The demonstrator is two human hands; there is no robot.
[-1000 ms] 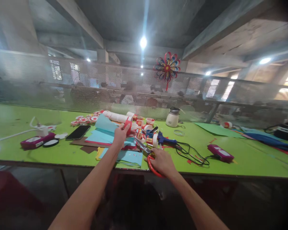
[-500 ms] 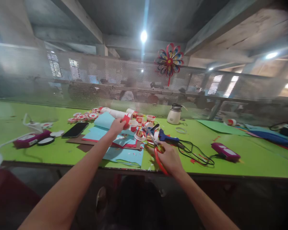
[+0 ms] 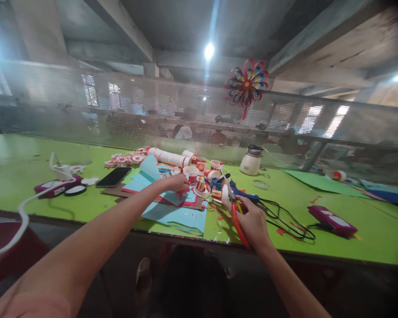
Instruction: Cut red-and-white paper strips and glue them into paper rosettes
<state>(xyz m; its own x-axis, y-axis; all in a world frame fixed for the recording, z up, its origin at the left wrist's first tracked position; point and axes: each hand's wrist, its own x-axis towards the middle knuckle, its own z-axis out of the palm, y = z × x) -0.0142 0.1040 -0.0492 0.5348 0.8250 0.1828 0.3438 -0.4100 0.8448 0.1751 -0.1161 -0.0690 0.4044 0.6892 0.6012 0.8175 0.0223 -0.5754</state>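
My left hand (image 3: pixel 176 181) is over the stacked blue paper (image 3: pixel 175 216), fingers pinched on a small piece of red paper (image 3: pixel 183 193). My right hand (image 3: pixel 254 220) grips scissors (image 3: pixel 239 226) with orange-red handles, their blades pointing up and away from me. Just beyond the blades lies a blue glue gun (image 3: pixel 242 193) with a black cord. Between and behind both hands are several red-and-white paper cups (image 3: pixel 191 177), some upright and some on their sides. Brown card (image 3: pixel 114 191) and red sheets stick out from under the blue paper.
A black phone (image 3: pixel 113 177) lies left of the paper, near a purple power strip (image 3: pixel 55 187). Behind are a long white cup stack (image 3: pixel 169 157) and a pale jug (image 3: pixel 251 161). Another purple power strip (image 3: pixel 332 221) is at right. A paper flower (image 3: pixel 247 84) hangs from the mesh.
My left hand has lowered toward the paper stack with the red paper piece. My right hand still grips the scissors. The whole view has shifted, so things on the table appear further right.
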